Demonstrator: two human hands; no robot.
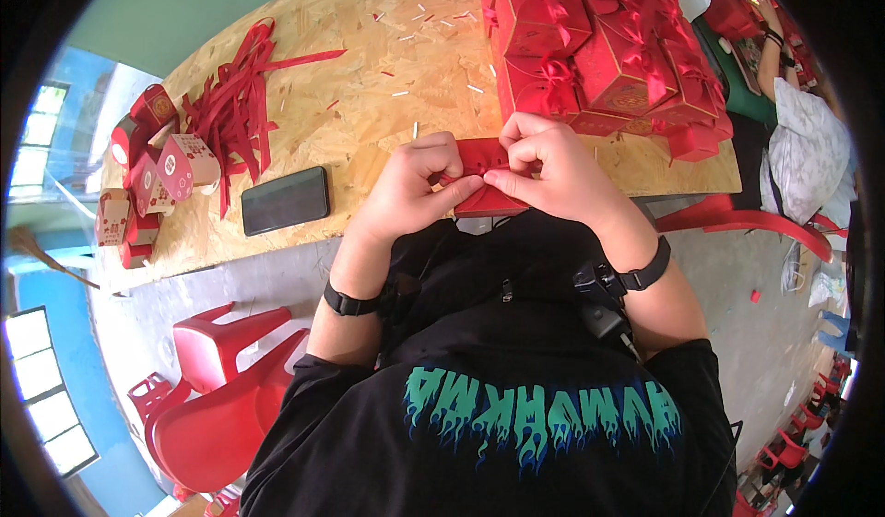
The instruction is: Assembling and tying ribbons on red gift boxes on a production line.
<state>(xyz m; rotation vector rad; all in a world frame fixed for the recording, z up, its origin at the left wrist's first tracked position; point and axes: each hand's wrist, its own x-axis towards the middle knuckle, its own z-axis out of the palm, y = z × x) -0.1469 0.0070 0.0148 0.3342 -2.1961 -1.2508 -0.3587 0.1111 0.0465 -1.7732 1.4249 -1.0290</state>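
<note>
Right at the table's near edge, in front of my body, lies a red gift box [482, 153], partly covered by my fingers. My left hand [417, 188] is closed in a pinch at the box's left side, and my right hand [551, 172] pinches from the right. Their thumb tips nearly meet over the middle of the box, on what looks like a thin red ribbon [477, 175]. Most of that ribbon is hidden by the fingers, so I cannot make out whether it is knotted.
Red boxes with ribbon bows [618, 51] are stacked at the right. Loose red ribbons [235, 102], a black phone [286, 201] and small patterned boxes [188, 166] lie to the left on the wooden table [369, 83]. Red plastic chairs [221, 406] stand below left. Another person's arm [771, 51] shows far right.
</note>
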